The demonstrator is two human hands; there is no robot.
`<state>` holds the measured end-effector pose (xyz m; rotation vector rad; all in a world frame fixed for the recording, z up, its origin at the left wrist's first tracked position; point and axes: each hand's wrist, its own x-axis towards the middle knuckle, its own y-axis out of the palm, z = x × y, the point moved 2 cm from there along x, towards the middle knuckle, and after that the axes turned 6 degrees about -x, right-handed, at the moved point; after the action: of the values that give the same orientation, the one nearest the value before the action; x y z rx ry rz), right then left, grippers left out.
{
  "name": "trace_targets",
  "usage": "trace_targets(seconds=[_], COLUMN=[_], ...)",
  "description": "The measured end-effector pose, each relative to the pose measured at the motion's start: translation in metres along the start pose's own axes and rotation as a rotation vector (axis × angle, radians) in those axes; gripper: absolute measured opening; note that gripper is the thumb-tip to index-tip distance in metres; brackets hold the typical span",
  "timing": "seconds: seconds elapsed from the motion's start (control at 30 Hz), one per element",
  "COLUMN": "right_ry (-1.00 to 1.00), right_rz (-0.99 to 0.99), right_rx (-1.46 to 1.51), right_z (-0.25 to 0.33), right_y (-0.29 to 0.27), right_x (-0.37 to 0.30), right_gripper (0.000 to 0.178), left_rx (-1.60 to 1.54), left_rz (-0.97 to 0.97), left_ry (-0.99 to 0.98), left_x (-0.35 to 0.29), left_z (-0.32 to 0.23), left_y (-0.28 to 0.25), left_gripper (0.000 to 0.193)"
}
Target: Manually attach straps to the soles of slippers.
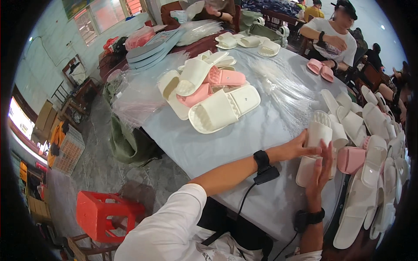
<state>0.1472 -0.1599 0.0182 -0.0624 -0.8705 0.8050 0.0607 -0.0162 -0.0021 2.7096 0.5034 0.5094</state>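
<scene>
Left hand [299, 147] and right hand [318, 172] at white slipper [320, 127], table's [174, 141] right side. White-and-pink slipper pile [213, 115] farther left. Red stool [92, 217] near left.

Looks smooth, matt, plastic-like on cream slippers [215, 114]; glossy, crinkled on clear plastic bags [281, 82]; smooth, shiny plastic on red stool [92, 217].

We see a pale wall [48, 52] with windows [106, 18] at upper left, light glaring through a bright opening [21, 124] below, a blotchy grey floor [98, 150], a red plastic stool [88, 219] and a grey-covered table [172, 137].
</scene>
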Motion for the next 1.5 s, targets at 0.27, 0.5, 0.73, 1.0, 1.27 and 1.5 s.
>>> trace_targets(seconds=[0.27, 0.5, 0.73, 1.0, 1.27, 1.5], right_ry=[0.200, 0.298, 0.246, 0.140, 0.203, 0.197], right_rz=[-0.236, -0.444, -0.049, 0.077, 0.031, -0.133], right_rx=[0.144, -0.074, -0.749, -0.820, -0.738, -0.564], right_z=[-0.021, -0.085, -0.079, -0.077, -0.073, -0.077], right_y=[-0.013, -0.025, -0.025, -0.025, -0.024, -0.026], right_x=[-0.004, 0.008, 0.006, 0.000, 0.004, 0.012], right_gripper=[0.035, 0.034, 0.054, 0.052, 0.052, 0.063], left_rx=[-0.017, -0.102, 0.033, 0.199, 1.351, 1.170], left_rz=[-0.075, -0.147, -0.249, -0.270, -0.486, -0.370], left_ry=[-0.002, -0.019, 0.053, 0.227, 0.325, 0.475], left_x=[0.010, 0.010, 0.009, 0.008, 0.001, 0.009], left_z=[0.015, 0.005, 0.001, 0.010, 0.016, 0.027], left_y=[0.000, -0.016, -0.011, -0.010, -0.018, -0.037], left_gripper=[0.098, 0.082, 0.083, 0.104, 0.096, 0.072])
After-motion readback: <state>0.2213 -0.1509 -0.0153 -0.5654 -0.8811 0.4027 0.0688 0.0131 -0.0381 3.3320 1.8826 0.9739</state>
